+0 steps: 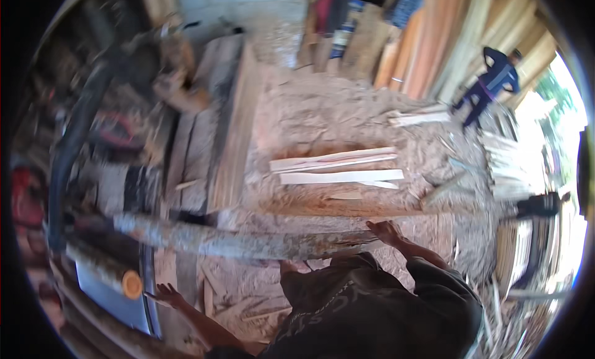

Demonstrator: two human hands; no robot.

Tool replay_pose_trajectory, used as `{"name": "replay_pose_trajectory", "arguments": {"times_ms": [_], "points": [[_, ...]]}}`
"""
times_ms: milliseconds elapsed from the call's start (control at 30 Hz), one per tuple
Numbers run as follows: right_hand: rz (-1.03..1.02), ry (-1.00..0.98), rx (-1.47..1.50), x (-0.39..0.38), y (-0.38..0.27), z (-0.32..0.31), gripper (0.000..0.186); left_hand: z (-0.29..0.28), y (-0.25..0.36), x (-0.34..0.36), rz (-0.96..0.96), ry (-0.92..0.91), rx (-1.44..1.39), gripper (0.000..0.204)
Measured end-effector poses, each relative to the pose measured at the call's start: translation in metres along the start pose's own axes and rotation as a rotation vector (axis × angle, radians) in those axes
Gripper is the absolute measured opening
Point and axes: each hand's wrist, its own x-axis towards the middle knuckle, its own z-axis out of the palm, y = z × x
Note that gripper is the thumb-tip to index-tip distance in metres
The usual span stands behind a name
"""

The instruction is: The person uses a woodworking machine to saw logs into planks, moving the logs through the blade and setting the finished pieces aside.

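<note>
Nearest, a dark-shirted co-worker [372, 303] steadies the rough log [248, 241]; left hand [162, 294] hovers spread beside it, right unseen.

log [248, 240] | long, grey rough bark | lying level across sawdust ground | right end under a hand

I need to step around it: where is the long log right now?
In the head view the log lies crosswise just ahead of the person, right hand on its right end, below the pale planks on the sawdust.
</note>
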Motion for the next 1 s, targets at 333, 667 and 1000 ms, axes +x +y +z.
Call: {"name": "replay_pose_trajectory", "arguments": {"times_ms": [333, 667, 1000], "points": [[0.866, 0.639, -0.348, -0.067, 0.421, -0.179, 0.051, 0.065, -0.286, -0.439, -1.006, -1.062, 0.062, 0.031], [0.61, 0.302, 0.383, 0.114, 0.363, -0.042, 0.047, 0.077, -0.287, -0.688, -0.306, -2.315, 0.9, 0.064], [-0.315, -0.778, 1.014, 0.171, -0.143, 0.105, 0.04, 0.071, -0.192, -0.572, 0.65, -1.726, 1.163, 0.052]]}}
